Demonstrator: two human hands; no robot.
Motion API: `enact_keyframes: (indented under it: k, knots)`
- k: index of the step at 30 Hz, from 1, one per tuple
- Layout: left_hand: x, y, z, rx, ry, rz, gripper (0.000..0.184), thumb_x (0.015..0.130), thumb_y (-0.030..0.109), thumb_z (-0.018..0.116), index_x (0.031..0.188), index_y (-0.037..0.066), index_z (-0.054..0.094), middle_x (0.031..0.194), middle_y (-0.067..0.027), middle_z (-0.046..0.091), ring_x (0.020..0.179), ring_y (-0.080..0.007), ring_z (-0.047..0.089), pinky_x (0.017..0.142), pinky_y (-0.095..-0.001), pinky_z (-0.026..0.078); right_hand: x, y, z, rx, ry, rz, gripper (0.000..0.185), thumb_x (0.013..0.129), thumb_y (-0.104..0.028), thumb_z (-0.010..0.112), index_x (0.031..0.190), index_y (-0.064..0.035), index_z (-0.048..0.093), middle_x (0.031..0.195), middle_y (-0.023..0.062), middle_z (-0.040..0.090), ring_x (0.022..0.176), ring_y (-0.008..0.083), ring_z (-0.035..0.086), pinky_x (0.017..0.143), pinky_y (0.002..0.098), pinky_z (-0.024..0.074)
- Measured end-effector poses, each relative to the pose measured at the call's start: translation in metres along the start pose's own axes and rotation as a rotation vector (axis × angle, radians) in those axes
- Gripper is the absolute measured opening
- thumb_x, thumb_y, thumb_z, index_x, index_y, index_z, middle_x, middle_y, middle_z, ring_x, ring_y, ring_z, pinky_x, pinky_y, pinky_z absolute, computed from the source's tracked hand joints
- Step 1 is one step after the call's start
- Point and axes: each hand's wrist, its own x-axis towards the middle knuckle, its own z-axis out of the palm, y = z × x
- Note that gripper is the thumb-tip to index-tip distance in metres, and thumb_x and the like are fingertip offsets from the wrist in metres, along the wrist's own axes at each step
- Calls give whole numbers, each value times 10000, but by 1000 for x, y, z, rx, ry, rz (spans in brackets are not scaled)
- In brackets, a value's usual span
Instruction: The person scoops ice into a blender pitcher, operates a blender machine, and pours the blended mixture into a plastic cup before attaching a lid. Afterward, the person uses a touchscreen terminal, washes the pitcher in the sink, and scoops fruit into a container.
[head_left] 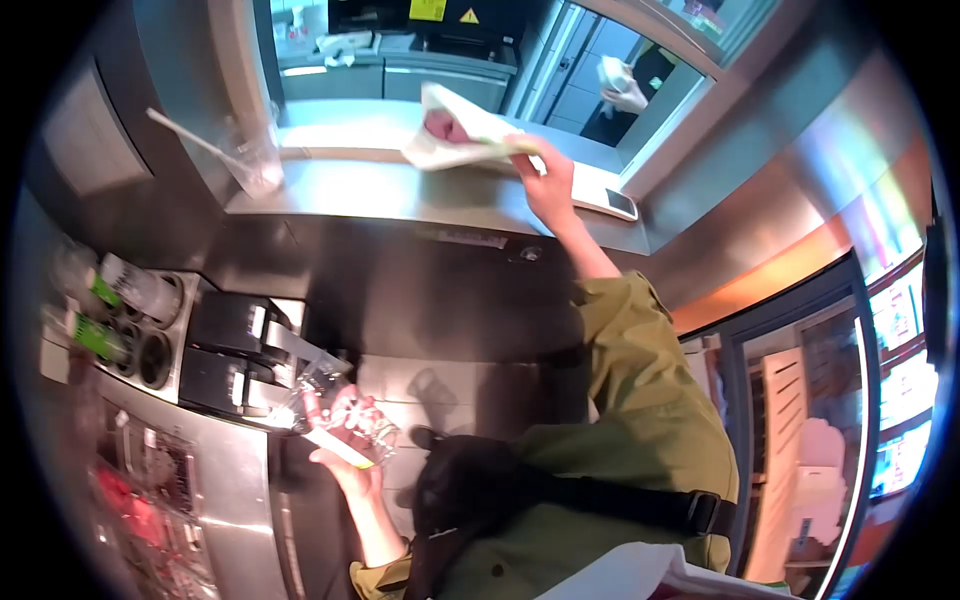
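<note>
From the head view: above a metal ledge (370, 190), the right hand (548, 185) pinches a blurred white paper packet (470, 135) by one edge; lower down, the left hand's (358, 478) fingers curl around clear plastic packaging (350, 410). The step looks like handling the packet, calling for a steady pinch. A yellow notice (427, 9) and warning triangle (469, 15) show beyond; no wording or brand is legible.

White paper item (465, 128), blurred: held above metal sill (375, 193) by right hand (549, 187). Clear plastic item (350, 408): held beside black machines (228, 325) by left hand (352, 472).
</note>
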Motion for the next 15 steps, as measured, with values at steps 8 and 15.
enact_keyframes:
  k: [8, 15]
  knots:
    - [-28, -6, -23, -81, 255, 75, 938, 656, 729, 464, 1321, 100, 264, 1160, -143, 489, 965, -251, 535, 795, -350, 460, 33, -20, 47, 77, 364, 9, 171, 802, -8, 554, 972, 6, 566, 902, 106, 609, 797, 175, 577, 725, 277, 445]
    - [-61, 35, -24, -8, 287, 316, 1062, 608, 681, 578, 1389, 169, 73, 1221, -187, 423, 995, -307, 508, 845, -393, 433, 53, -105, 20, 280, 573, -287, 204, 821, 44, 525, 1023, 57, 548, 949, 111, 607, 836, 167, 584, 751, 274, 472]
